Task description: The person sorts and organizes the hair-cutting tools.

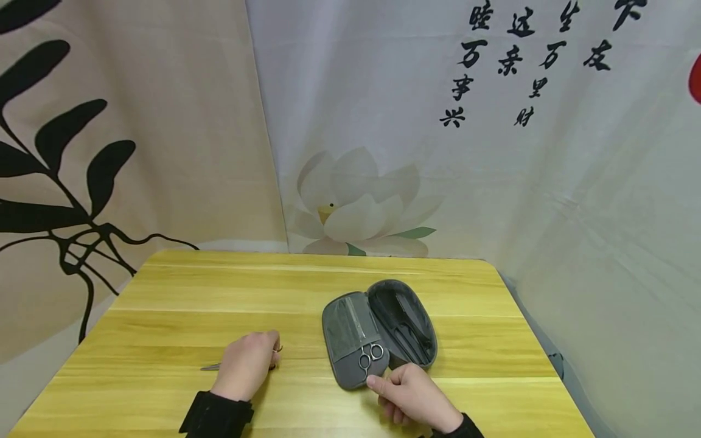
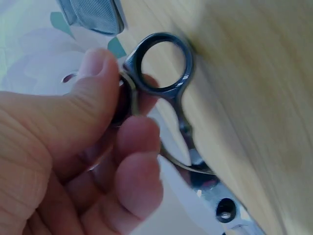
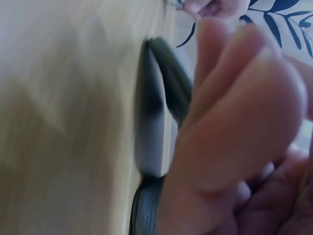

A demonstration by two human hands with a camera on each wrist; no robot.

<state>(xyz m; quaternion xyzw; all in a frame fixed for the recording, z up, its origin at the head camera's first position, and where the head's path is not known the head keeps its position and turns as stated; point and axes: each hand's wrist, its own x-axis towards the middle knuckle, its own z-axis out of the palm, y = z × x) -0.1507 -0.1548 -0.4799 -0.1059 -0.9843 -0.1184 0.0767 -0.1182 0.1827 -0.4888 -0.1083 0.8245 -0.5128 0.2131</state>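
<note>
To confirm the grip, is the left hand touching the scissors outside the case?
Touching: left wrist view shows the left hand gripping the scissors by one ring.

Behind the yellow table [image 1: 164, 304] hang pale cloths [image 1: 350, 79] printed with dark leaves [image 1: 68, 134], a lotus [image 1: 358, 216] and black characters [image 1: 510, 61].

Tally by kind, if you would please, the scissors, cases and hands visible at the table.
Scissors: 2 (held scissors, pocketed scissors)
Cases: 1 (open gray case)
Hands: 2 (left hand, right hand)
Total: 5
</note>
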